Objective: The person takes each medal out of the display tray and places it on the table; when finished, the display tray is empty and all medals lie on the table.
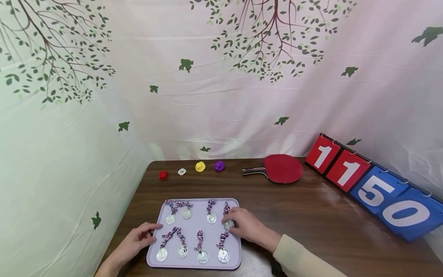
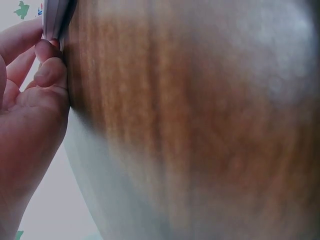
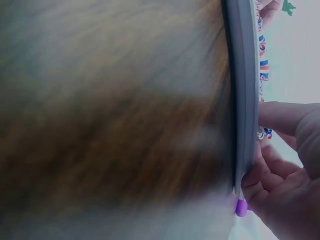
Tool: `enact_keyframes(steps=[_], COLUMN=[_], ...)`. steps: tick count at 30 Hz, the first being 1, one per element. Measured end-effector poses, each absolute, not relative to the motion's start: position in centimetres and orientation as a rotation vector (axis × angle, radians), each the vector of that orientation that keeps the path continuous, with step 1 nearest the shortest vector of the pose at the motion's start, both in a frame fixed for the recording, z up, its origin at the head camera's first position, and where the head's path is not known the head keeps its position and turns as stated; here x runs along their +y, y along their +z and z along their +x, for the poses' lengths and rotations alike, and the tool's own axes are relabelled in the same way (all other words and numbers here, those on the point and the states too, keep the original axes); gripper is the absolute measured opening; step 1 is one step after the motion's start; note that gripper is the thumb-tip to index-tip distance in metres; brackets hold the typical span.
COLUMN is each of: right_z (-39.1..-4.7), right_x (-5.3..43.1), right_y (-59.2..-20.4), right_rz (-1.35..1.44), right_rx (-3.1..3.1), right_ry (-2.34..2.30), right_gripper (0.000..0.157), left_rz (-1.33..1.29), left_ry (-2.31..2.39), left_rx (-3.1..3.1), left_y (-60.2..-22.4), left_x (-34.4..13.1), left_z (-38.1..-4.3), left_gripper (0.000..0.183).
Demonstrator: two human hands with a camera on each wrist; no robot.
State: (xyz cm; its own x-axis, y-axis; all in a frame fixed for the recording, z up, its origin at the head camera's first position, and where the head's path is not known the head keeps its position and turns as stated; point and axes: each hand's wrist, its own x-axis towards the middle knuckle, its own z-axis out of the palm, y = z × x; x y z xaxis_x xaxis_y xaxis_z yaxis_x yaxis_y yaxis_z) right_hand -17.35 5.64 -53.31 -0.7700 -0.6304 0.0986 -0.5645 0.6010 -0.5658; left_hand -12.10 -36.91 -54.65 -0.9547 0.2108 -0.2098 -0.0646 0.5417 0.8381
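Observation:
A pale lilac tray (image 1: 194, 264) lies on the table with several silver medals, each on a bunched striped ribbon, in two rows. My left hand (image 1: 136, 240) holds the tray's left rim; in the left wrist view that hand (image 2: 30, 100) has curled fingers against the edge. My right hand (image 1: 247, 225) reaches over the right rim and pinches the far-right medal (image 1: 228, 225) between thumb and finger, partly covering it. In the right wrist view, the right hand's (image 3: 285, 170) lower fingers curl against the tray's side. Another medal (image 1: 223, 256) lies just in front of it.
Along the table's (image 1: 294, 207) back edge sit a red block (image 1: 163, 175), a white chip (image 1: 182, 172), a yellow duck (image 1: 200, 166), a purple duck (image 1: 219, 166) and a red table tennis bat (image 1: 283, 168). A flip scoreboard (image 1: 373, 188) stands along the right.

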Motion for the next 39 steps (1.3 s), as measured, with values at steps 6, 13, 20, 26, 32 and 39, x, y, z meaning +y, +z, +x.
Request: enact_keyframes(steps=[6,13,20,26,32,39], right_z=[-17.5,-17.5,-18.3,-20.0,-21.4,-21.6], right_x=[5.9,6.4,8.6,12.0,14.8,15.5], right_y=[-53.9,-53.7,-52.9,-53.4,-54.2,-53.9], right_rz=[-1.062,-1.016,-0.961,-0.839,-0.787,-0.928], right_rx=[2.683,2.635,2.669,2.763,2.808,2.899], right_ry=[-0.946,-1.055,-1.175,-1.192,-1.089,-0.860], right_gripper=[0.031,0.034,0.038,0.037,0.038,0.037], left_rz=[0.121,0.129,0.134,0.130,0.130,0.133], left_ry=[1.359,1.354,1.346,1.350,1.354,1.358], left_rx=[2.511,2.518,2.533,2.530,2.531,2.532], left_y=[-54.7,-54.8,-54.8,-54.5,-54.5,-54.6], left_x=[-36.8,-36.8,-36.7,-36.6,-36.7,-36.7], left_z=[-12.1,-12.2,-12.2,-12.2,-12.1,-12.0], left_gripper=[0.033,0.033,0.033,0.033,0.033,0.033])
